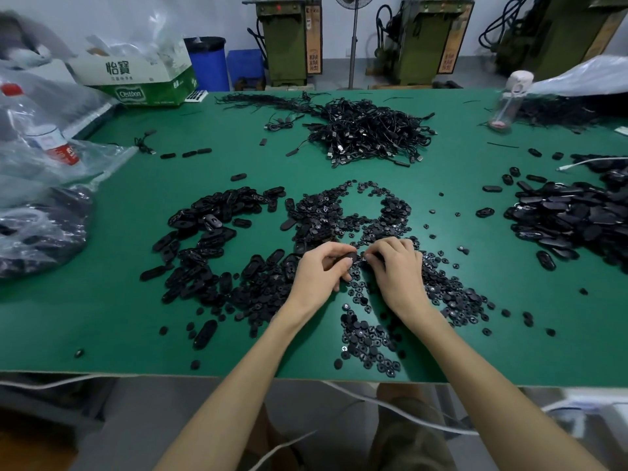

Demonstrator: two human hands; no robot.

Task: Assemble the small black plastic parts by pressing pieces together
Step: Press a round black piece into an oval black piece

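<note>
My left hand [321, 270] grips a black oval shell [349, 257] between thumb and curled fingers at the middle of the green table [112, 311]. My right hand [396, 266] sits just to its right, its fingertips pinching a small black part [371, 256] close to the shell. A heap of oval shells [210, 239] lies to the left. Small round black pieces [360, 212] are spread behind and under both hands, with more [368, 341] near the front edge.
A tangle of black cables [370, 130] lies at the back centre. Another heap of oval parts [574, 215] sits at the right. Plastic bags [44, 198] and a bottle [44, 130] crowd the left edge. A cardboard box [136, 76] stands at the back left.
</note>
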